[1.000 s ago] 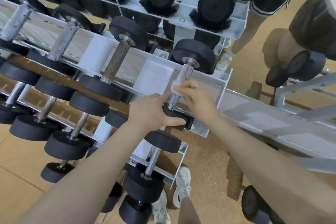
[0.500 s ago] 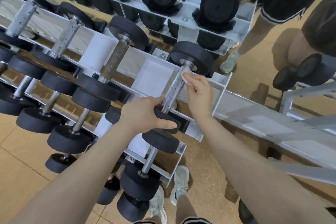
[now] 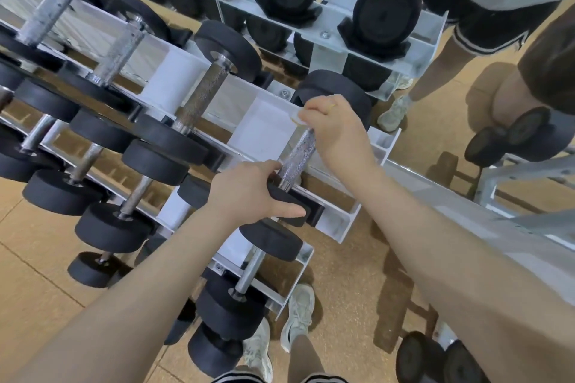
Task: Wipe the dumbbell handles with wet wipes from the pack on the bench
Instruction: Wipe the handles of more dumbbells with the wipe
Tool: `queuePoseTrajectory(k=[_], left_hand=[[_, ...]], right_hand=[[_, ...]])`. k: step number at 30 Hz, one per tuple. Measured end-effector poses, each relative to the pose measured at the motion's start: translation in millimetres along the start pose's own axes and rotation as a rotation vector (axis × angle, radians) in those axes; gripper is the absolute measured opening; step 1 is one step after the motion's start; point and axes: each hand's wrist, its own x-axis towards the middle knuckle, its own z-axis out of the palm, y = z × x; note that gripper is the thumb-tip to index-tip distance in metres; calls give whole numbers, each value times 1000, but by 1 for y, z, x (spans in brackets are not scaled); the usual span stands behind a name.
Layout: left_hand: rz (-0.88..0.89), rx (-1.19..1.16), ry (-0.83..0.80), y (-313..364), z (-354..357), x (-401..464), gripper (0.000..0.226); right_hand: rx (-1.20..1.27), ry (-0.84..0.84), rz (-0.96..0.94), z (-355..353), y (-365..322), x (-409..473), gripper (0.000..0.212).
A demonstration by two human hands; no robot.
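A black dumbbell lies at the right end of the rack's upper tier, its knurled steel handle pointing away from me. My left hand grips the dumbbell's near weight head. My right hand is closed around the far end of the handle, pressing a small white wet wipe against it next to the far head. The wipe pack is not in view.
The white rack holds several more black dumbbells to the left and on the lower tiers. A mirror behind it reflects the rack and a person's legs. My shoes stand on brown floor; more dumbbells lie at bottom right.
My right hand has slid with the wipe from the near end of the handle up to its far end. My left hand has kept its grip on the near head.
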Motion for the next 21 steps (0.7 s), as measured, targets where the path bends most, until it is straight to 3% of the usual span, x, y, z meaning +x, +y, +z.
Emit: queuePoseTrajectory(k=[2,4,7,11,15,18,21], left_hand=[[6,-8,-15,0,0,1,93],[8,-28,-2,0,2,2,91],[-8,-133,20,-5,7,-1,100],[-10,-404,72,-5,14,-6,115],[3,-409,103,-4,15,-11,110],[5,-393,99,-5,14,-9,106],[1,-366,107,-4,14,-9,100]], right_hand=[[-304,-133,-238,8,-2,16,22],[-533,-417,-189,9,-6,22,20],[-498,-630,-111,13,-16,15,29],[-346,-816,-197,25,-43,-11,23],[-227,-726,-233,10,-20,1,34],[-341,-360,-334,-4,6,25,23],[-410,-376,-394,7,21,24,20]])
